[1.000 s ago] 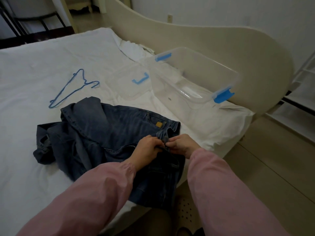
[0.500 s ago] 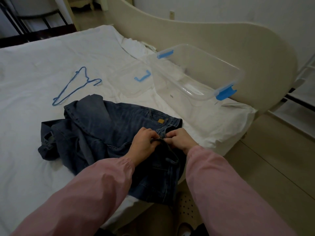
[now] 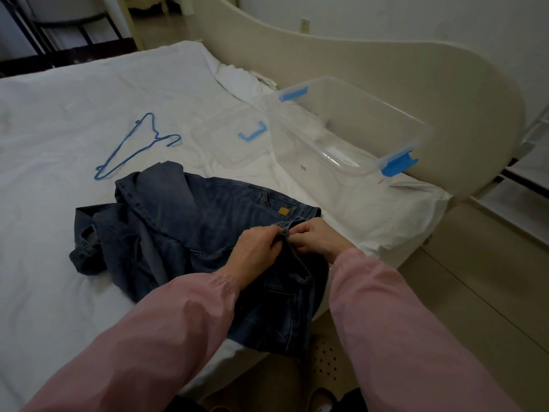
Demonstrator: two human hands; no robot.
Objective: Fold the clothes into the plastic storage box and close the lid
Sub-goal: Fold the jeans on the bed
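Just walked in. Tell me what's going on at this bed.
A person in pink sleeves is working on a pair of dark blue denim jeans lying crumpled on the white bed sheet. The left hand and right hand both pinch the waistband. The clear plastic storage box with blue latches sits open and empty near the headboard, its clear lid lying flat beside it. A blue wire hanger lies on the sheet. Nothing is packed yet.

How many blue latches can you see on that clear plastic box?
2: one latch at the far end of the box, one latch at the near end.
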